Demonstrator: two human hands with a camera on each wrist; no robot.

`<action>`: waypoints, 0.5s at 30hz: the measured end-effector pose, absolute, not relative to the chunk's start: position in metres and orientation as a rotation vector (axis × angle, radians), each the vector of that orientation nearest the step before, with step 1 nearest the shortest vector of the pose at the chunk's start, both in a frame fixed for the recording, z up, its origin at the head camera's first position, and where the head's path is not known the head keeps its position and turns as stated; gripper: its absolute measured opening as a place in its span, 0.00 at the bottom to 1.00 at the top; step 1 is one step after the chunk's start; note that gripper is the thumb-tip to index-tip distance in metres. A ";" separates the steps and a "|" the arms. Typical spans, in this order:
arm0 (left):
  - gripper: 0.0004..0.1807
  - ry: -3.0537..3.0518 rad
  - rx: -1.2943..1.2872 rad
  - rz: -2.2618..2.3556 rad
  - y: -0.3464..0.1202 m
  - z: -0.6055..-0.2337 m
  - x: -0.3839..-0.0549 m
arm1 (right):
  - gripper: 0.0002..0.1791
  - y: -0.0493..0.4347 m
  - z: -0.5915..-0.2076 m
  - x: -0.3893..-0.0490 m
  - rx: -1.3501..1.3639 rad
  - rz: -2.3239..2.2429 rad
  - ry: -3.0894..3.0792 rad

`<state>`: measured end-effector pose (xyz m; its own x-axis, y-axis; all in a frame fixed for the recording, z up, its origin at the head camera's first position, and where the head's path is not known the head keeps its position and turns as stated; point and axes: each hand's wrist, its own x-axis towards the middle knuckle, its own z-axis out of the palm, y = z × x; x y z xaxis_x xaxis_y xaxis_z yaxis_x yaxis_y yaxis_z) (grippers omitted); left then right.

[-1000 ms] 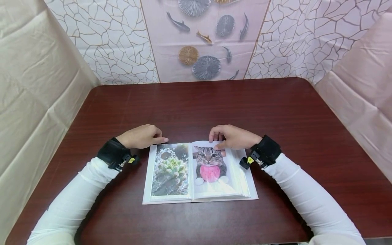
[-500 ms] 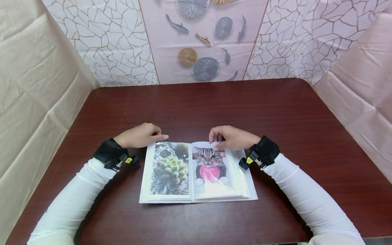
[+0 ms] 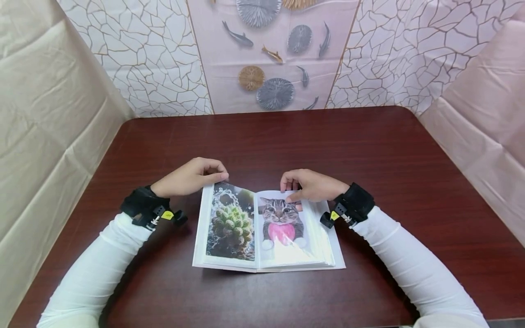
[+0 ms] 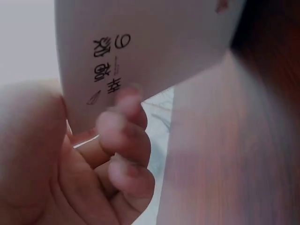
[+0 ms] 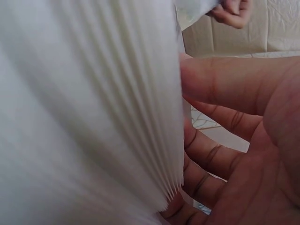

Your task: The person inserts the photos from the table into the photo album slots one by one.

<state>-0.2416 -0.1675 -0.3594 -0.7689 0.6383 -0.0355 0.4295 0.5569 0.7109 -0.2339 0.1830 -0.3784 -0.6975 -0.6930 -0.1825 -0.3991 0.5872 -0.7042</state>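
Note:
An open photo album lies on the table, showing a succulent photo on its left side and a cat photo on its right. My left hand pinches the top edge of the left side, which is tilted up off the table. In the left wrist view the fingers curl against the printed outside of the cover. My right hand holds the top edge of the right side, thumb on the cat page. The right wrist view shows the thick stack of pages between thumb and fingers.
The dark red-brown table extends around the album on every side. Pale cloth hangs at the left and right, and a patterned backdrop stands behind the far edge. Each wrist carries a black camera strap.
My left hand has taken the album's left cover at its top edge and raised it, tilting that side inward. The right hand stays in place on the right pages.

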 end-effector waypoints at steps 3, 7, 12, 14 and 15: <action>0.12 2.461 0.883 1.105 -0.165 -0.355 -0.239 | 0.10 0.183 -0.378 -0.233 -0.875 -0.902 2.374; 0.13 2.463 0.866 1.139 -0.162 -0.351 -0.236 | 0.09 0.183 -0.378 -0.233 -0.874 -0.906 2.370; 0.14 2.444 0.873 1.198 -0.158 -0.351 -0.233 | 0.08 0.183 -0.377 -0.233 -0.856 -0.938 2.322; 0.15 2.424 0.884 1.230 -0.156 -0.351 -0.232 | 0.08 0.183 -0.377 -0.233 -0.836 -0.952 2.298; 0.15 2.413 0.889 1.248 -0.155 -0.351 -0.232 | 0.08 0.183 -0.377 -0.232 -0.824 -0.959 2.287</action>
